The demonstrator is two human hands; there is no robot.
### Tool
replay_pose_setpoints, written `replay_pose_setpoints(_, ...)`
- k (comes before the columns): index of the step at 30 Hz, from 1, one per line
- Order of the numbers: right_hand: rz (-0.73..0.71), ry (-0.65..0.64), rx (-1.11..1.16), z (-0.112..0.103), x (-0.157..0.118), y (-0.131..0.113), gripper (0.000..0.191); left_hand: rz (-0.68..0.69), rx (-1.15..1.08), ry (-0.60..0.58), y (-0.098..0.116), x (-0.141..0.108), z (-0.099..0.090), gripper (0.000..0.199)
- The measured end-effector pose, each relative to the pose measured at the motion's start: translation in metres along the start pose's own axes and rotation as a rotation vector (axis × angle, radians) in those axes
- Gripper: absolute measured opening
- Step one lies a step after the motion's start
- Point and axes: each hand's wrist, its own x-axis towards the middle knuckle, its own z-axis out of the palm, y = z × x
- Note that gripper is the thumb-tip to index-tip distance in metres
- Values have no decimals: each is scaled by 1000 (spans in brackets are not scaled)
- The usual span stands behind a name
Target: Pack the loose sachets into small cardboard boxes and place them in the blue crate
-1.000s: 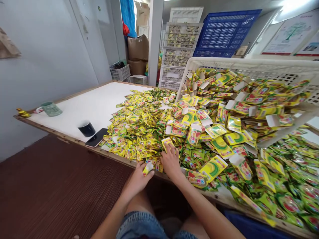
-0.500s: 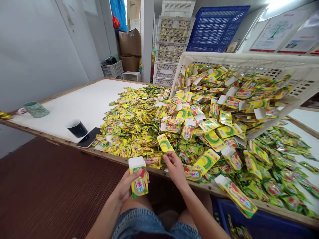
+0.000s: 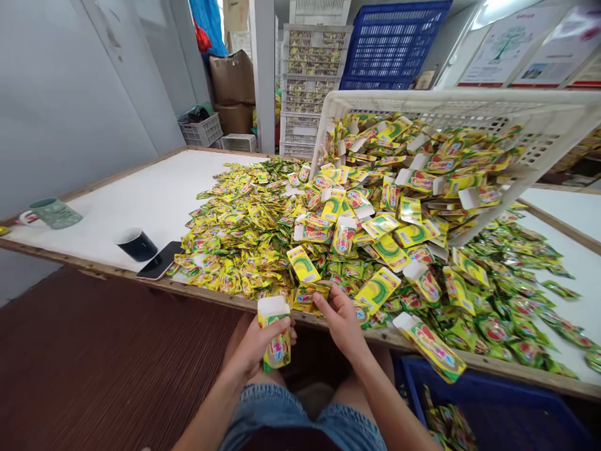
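A small yellow and green box (image 3: 277,347) with its white flap up is held upright in my left hand (image 3: 260,341), thumb across its front. To its right, my right hand (image 3: 339,316) pinches a yellow packet (image 3: 307,294) at the table's front edge. Just behind that packet a yellow box (image 3: 303,264) lies on the pile. A heap of small yellow packets (image 3: 244,213) spreads to the left, and green packets (image 3: 507,313) lie to the right. Many boxes (image 3: 389,250) spill between them, some with open flaps.
A tipped white crate (image 3: 441,100) full of boxes rests on the table (image 3: 141,188). On the left are a black cup (image 3: 137,244), a phone (image 3: 160,260) and a green mug (image 3: 56,213). Below the right edge is a blue bin (image 3: 507,401); stacked crates (image 3: 312,81) stand behind.
The camera view has shifted a little to the right. Between my right fingers, the yellow packet is now lifted and tilted, its end raised. The box stays in my left hand.
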Motion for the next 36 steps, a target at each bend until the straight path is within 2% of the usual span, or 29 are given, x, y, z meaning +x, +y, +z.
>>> replay_pose_setpoints(2, -19, -95, -68, -1, -1, -11, 22, 12, 85, -32, -3, 2, 7, 33)
replay_pose_setpoints(5, -126, -217, -372, -3, 0, -26, 15, 62, 215, -108, -6, 3, 13, 31)
replay_pose_setpoints(8, -239, -354, -714, -4, 1, -40, 22, 62, 246, -144, -9, 4, 16, 32)
replay_pose_setpoints(10, -266, -450, -901, -2, 1, -47, 26, 29, 251, -153, -11, 3, 18, 32)
replay_pose_setpoints(12, -282, -549, -1016, 1, 1, -51, 28, 0, 258, -153, -13, 2, 19, 32)
replay_pose_setpoints(14, -289, -609, -999, 2, 1, -53, 30, -16, 235, -157, -13, 0, 21, 33)
replay_pose_setpoints(16, -278, -578, -888, 3, 0, -52, 31, -34, 188, -196, -12, -3, 21, 36)
replay_pose_setpoints(19, -246, -464, -709, 1, -4, -47, 29, -76, 136, -270, -11, -7, 20, 38)
replay_pose_setpoints(22, -182, -392, -596, 0, -10, -40, 25, -118, 104, -290, -15, -11, 18, 39)
replay_pose_setpoints(27, -86, -355, -660, 1, -24, -25, 20, -171, 75, -249, -32, -13, 17, 38)
replay_pose_setpoints(32, -45, -228, -691, 4, -45, -5, 4, -184, 5, -203, -52, -16, 18, 40)
replay_pose_setpoints(36, 1, -206, -672, 1, -74, 14, 22, -211, 7, -129, -76, -24, 12, 43)
